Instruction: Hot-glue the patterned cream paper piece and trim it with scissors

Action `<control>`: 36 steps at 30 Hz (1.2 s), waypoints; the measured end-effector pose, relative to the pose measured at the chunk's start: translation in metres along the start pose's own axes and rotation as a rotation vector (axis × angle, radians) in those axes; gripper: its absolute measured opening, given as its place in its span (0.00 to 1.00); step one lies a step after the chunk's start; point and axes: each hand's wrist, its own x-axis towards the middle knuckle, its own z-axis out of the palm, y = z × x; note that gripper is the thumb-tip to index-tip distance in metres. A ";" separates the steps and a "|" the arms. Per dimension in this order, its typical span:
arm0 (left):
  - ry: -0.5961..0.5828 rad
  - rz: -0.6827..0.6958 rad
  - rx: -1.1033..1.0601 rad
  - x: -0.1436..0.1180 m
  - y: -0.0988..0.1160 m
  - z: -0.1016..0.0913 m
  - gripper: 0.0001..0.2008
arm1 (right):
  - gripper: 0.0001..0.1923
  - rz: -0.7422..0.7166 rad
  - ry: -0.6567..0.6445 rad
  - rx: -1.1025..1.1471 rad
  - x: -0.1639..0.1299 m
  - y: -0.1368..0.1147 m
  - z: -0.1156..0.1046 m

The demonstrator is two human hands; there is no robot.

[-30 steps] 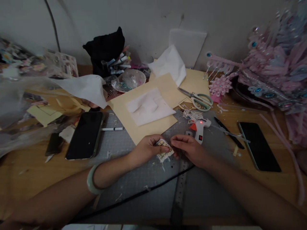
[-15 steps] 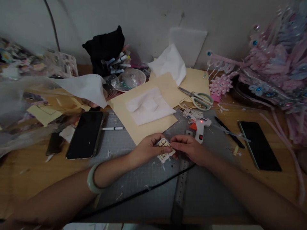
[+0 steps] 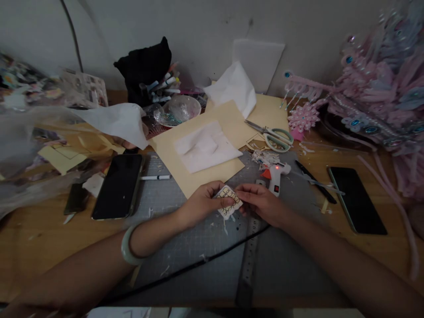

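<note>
A small pale patterned square piece (image 3: 226, 194), cream with dark looped outlines, is held over the grey cutting mat (image 3: 185, 247). My left hand (image 3: 202, 204) grips its left side, thumb lying across its face. At its right edge, my right hand (image 3: 256, 201) has thumb and forefinger pinched on the piece. Thin white wisps hang from the lower corner. Just beyond my right hand stands a white glue gun (image 3: 277, 176) with a red light lit. A metal ruler (image 3: 248, 260) runs beneath my right hand, crossed by a black cord (image 3: 185, 268).
Green-handled scissors (image 3: 276, 138) lie on cream card sheets (image 3: 165, 145) with folded white fabric (image 3: 205, 145). Phones flank the mat, one at left (image 3: 117, 185), another at right (image 3: 357, 198). A black pen (image 3: 316, 182) lies on the right. Pink beaded decorations (image 3: 371, 97) crowd the right side.
Both hands stay on the square piece. My right fingers have shifted slightly off its face toward the right edge, so more of the pattern shows.
</note>
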 end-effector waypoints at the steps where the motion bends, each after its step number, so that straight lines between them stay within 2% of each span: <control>1: 0.002 -0.002 -0.004 0.000 0.000 0.000 0.11 | 0.11 -0.003 0.005 -0.007 0.000 0.001 0.000; 15: -0.053 0.007 -0.016 0.001 0.001 0.001 0.10 | 0.12 -0.036 0.018 -0.009 0.002 0.001 0.000; 20: 0.014 0.024 0.026 -0.001 0.001 0.002 0.11 | 0.15 -0.045 0.006 0.070 0.003 0.001 -0.002; 22: 0.035 0.020 -0.002 -0.001 0.001 0.002 0.11 | 0.15 -0.085 -0.006 0.002 0.002 0.003 -0.001; 27: 0.068 0.058 -0.093 -0.001 0.000 0.000 0.10 | 0.10 -0.135 -0.014 -0.228 -0.001 0.006 0.002; 30: 0.100 0.095 -0.172 0.000 -0.001 -0.001 0.09 | 0.09 -0.121 0.001 -0.148 0.000 0.005 0.002; 34: 0.129 0.103 -0.231 0.004 -0.003 -0.002 0.07 | 0.09 -0.129 0.129 0.082 0.003 0.005 0.002; 36: 0.122 0.099 -0.247 0.005 -0.003 -0.002 0.07 | 0.10 -0.140 0.165 0.111 0.004 0.005 0.003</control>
